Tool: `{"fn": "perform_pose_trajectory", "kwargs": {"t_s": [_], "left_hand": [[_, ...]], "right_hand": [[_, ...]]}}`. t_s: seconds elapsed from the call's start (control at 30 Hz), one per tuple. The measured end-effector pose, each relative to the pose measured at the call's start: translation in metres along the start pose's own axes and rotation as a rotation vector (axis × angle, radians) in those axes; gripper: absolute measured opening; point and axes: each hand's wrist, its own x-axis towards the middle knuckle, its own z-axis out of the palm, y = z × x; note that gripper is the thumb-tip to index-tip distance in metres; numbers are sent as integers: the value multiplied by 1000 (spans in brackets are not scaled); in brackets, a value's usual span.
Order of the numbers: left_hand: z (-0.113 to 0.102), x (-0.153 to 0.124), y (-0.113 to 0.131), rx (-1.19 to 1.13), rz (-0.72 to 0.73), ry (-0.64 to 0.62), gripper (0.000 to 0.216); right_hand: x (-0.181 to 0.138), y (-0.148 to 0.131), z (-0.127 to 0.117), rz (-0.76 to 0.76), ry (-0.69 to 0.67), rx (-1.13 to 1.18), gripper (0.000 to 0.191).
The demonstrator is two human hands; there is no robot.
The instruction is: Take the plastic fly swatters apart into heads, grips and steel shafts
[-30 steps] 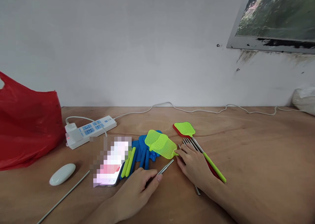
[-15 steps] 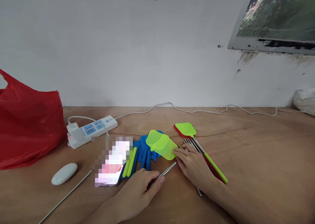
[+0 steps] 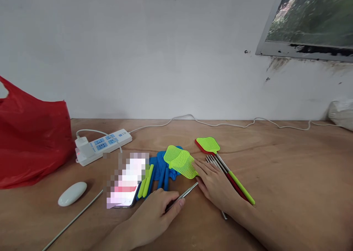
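My left hand (image 3: 158, 214) is closed around a slim metal rod (image 3: 189, 189), whose bare silver tip points up and right. My right hand (image 3: 216, 184) reaches over the edge of the upper green fly swatter head (image 3: 183, 162). Its fingers are stretched out across the mesh, with the thumb lower down by the head's neck. That head overlaps another green head, and blue mesh heads (image 3: 160, 166) lie beneath them. Several metal rods (image 3: 213, 159) lie partly hidden under my right hand. Beside them is an assembled fly swatter with a green grip (image 3: 242, 188), over a red one.
Green handles (image 3: 147, 183) and blue handles (image 3: 163, 179) lie left of centre, against a lit phone (image 3: 128, 181). Further left are a white power strip (image 3: 103, 146), a white oval object (image 3: 72, 194) and a red plastic bag (image 3: 33, 140). A thin cable runs along the wall.
My right hand's fingers have slid forward and left, further over the green swatter head. My left hand and the rod stay nearly where they were.
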Motion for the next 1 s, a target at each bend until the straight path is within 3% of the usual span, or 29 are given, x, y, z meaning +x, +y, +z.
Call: {"fn": "perform_pose_trajectory", "kwargs": {"t_s": [0.27,0.7,0.87,1.0], "left_hand": [[0,1,0,7,1,-17,48],[1,-1,-4,-12,1,-24,48],[0,0,-3,-17,-7,-24,49],[0,0,-3,-22,2,-29,49]], "right_hand": [[1,5,3,-76,-13,19,40],[2,19,-6,243,349,179,21],[4,15,-16,491,359,462,28],[8,12,-19,642,273,950,30]]}}
